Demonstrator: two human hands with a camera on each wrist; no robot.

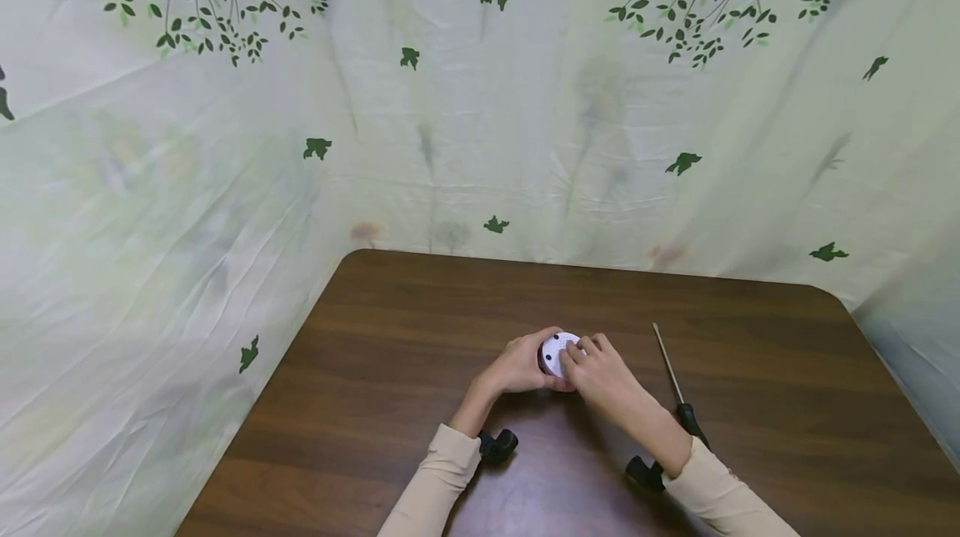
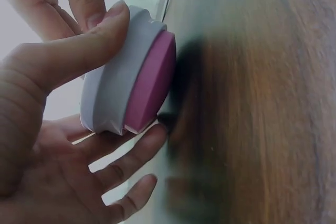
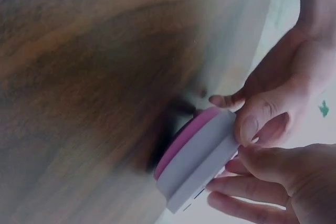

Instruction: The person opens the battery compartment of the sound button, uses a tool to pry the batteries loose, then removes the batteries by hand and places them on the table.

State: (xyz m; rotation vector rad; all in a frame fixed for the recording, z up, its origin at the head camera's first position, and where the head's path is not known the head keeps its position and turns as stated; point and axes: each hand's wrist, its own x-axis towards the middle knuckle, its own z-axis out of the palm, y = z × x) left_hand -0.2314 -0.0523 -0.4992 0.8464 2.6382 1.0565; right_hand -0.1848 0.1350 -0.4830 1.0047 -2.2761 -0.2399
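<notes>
A round white device with a pink domed side [image 2: 153, 82] is held just above the table, its white back [image 1: 554, 351] with dark round spots facing up. My left hand [image 1: 519, 363] grips it by the rim, thumb on the near edge and fingers round the far side. Over the right part of the back lies my right hand [image 1: 602, 377], fingertips touching the white face. From the right wrist view, the right fingers [image 3: 244, 188] reach along the back and the thumb tip meets the left thumb [image 3: 250, 128]. What lies beneath the right fingertips is hidden.
A screwdriver [image 1: 669, 366] with a black handle lies on the brown wooden table [image 1: 390, 328], right of my right hand and partly behind that forearm. Black wrist cameras hang below both wrists. A leaf-patterned cloth [image 1: 450, 128] stands behind and left of the table.
</notes>
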